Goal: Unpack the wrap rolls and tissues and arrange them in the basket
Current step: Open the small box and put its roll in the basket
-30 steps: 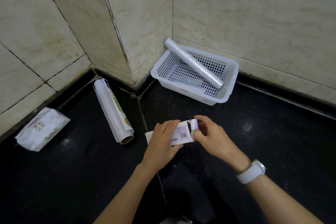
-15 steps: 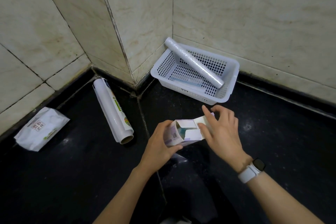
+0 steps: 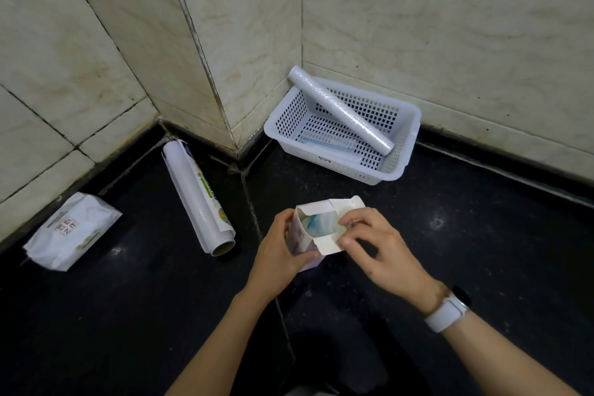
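Observation:
A small cardboard box (image 3: 310,243) stands on end between both hands, its top flaps folded open and pale blue-white contents showing inside. My left hand (image 3: 283,255) grips its left side. My right hand (image 3: 374,243) pinches the right flap at the opening. A white perforated basket (image 3: 403,157) sits in the wall corner beyond; a clear wrap roll (image 3: 340,111) leans diagonally in it, one end over the rim. A larger wrap roll (image 3: 196,199) with a printed label lies on the black floor to the left. A white tissue pack (image 3: 70,231) lies at far left.
Marble-tiled walls (image 3: 225,26) form a jutting corner behind the basket and the roll. A flat clear packet with a blue strip (image 3: 328,143) lies on the basket bottom. The dark floor (image 3: 482,235) stretches open to the right. A white watch is on my right wrist.
The box has been turned from lying flat to standing with its end up, and its flaps have been pulled open. My right hand has moved onto the open flap.

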A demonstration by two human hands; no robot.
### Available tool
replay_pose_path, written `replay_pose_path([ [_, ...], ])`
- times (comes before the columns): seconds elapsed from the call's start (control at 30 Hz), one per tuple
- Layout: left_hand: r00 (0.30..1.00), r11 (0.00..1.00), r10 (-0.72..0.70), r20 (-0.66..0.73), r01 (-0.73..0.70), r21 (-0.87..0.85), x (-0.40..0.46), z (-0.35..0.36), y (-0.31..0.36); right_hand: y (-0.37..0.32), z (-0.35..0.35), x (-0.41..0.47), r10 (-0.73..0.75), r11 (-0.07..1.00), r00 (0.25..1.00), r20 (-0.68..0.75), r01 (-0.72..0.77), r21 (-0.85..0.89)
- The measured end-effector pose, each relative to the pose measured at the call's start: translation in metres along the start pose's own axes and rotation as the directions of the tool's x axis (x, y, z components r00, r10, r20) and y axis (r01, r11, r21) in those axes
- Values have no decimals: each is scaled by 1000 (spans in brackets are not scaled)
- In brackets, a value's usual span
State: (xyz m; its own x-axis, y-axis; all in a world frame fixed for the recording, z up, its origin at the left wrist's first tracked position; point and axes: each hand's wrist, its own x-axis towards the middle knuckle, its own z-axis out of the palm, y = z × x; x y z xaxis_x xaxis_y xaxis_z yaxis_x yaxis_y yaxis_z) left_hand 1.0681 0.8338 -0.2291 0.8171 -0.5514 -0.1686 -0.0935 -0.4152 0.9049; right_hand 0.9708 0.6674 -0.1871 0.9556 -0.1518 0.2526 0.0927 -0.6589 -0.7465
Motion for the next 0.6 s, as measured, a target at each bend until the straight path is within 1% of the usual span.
replay_pose_path([
  [0.07, 1000, 1000, 6, 16, -6, 8, 0, 0, 0, 1, 1, 1, 25, 999, 999, 27, -25, -20],
  [0.13, 999, 1000, 11, 39, -11, 7, -1, -1, 0, 4, 2, 3, 20, 997, 998, 56, -16, -77],
  [0.27, 996, 998, 33, 79, -36, 43, -3, -3, 1, 9, -4, 13, -15, 965, 974, 225, 74, -253],
  [0.37, 992, 995, 48, 118, -57, 76, -5, -5, 3, 13, -7, 17, 25, 967, 955, 294, 51, -248],
  [0.47, 983, 998, 54, 178, -61, 35, -6, -7, 8, 12, -9, 21, 69, 973, 939, 337, 11, -229],
  [0.53, 977, 997, 69, 200, -73, 10, -5, -8, 10, 10, -9, 24, 61, 973, 938, 341, 21, -232],
  [0.6, 980, 997, 70, 185, -71, -5, -6, -9, 11, 8, -9, 26, 46, 972, 940, 337, 36, -233],
])
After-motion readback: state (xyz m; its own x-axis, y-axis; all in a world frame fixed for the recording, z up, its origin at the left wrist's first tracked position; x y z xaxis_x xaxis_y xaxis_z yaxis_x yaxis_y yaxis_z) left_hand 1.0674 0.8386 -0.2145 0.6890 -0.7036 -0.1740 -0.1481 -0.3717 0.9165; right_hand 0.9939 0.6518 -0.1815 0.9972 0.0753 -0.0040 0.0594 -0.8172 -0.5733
